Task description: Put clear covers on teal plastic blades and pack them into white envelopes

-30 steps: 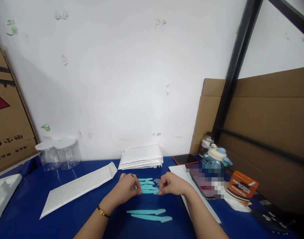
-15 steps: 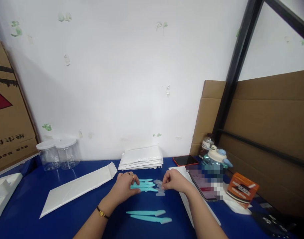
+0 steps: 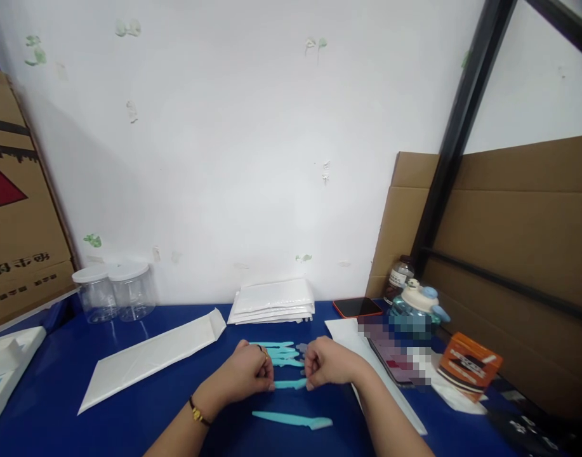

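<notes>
A turquoise eyebrow razor (image 3: 289,384) lies level between my two hands. My left hand (image 3: 247,376) is closed on its handle end. The fingers of my right hand (image 3: 331,363) are pinched at its blade end; whether a clear cap is among them is hidden. Just behind, several more turquoise eyebrow razors (image 3: 282,355) lie in a pile on the blue table. Small clear plastic caps (image 3: 301,348) sit at that pile's right, mostly covered by my right hand. Nearer to me rests a single eyebrow razor (image 3: 291,419), its pale blade end pointing right.
White padded envelopes (image 3: 271,298) are stacked by the wall, and another envelope (image 3: 150,362) lies at left. Two clear jars (image 3: 133,295) stand behind it. On the right are phones (image 3: 357,307), a teal bottle (image 3: 414,311) and an orange box (image 3: 469,367).
Both hands have come toward me and closer together. One of the two front razors is gone from its place, and a razor is now held between my hands.
</notes>
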Action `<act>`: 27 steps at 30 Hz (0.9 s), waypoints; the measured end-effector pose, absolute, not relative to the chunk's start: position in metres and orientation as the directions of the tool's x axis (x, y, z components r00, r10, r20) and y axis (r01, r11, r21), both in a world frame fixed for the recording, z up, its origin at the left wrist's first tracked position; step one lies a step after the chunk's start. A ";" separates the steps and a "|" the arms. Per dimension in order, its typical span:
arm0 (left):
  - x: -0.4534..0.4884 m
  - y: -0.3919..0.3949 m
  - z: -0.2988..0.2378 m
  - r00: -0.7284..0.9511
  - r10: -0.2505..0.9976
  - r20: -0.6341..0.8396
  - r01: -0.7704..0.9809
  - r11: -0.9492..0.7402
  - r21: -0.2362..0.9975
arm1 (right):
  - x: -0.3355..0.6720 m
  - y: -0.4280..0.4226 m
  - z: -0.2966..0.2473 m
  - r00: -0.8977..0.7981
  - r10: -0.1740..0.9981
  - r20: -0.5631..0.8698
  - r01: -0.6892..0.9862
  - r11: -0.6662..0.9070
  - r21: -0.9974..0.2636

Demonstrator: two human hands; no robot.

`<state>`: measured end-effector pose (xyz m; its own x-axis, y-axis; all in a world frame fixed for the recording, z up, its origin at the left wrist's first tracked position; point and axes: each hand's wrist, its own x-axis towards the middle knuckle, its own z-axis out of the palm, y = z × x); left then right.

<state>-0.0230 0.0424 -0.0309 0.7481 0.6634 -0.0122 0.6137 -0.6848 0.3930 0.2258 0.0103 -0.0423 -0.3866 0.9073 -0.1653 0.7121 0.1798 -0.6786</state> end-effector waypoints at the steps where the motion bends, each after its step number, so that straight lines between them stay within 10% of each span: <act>1: -0.025 0.045 -0.029 0.734 0.679 0.020 0.626 -0.688 0.367 | 0.231 0.011 -0.042 -0.367 0.919 -0.145 0.697 0.169 -0.697; 14: -0.030 0.066 -0.031 0.530 0.835 0.149 0.766 -0.547 0.339 | 0.247 0.027 -0.050 -0.025 1.000 0.007 0.780 0.024 -0.625; 19: -0.019 0.033 -0.023 0.759 0.650 0.034 0.542 -0.660 0.520 | 0.246 0.015 -0.040 -0.229 0.970 -0.081 0.641 0.087 -0.763; 27: 0.003 0.015 -0.037 0.864 0.504 0.003 0.462 -0.794 0.395 | 0.241 0.002 -0.024 -0.467 0.840 -0.277 0.645 0.109 -0.756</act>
<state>0.0030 0.0149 -0.0367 0.8640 0.5036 0.0027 0.4616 -0.7941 0.3954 0.2409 0.0019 -0.0243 -0.4671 0.8398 -0.2767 0.6449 0.1095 -0.7564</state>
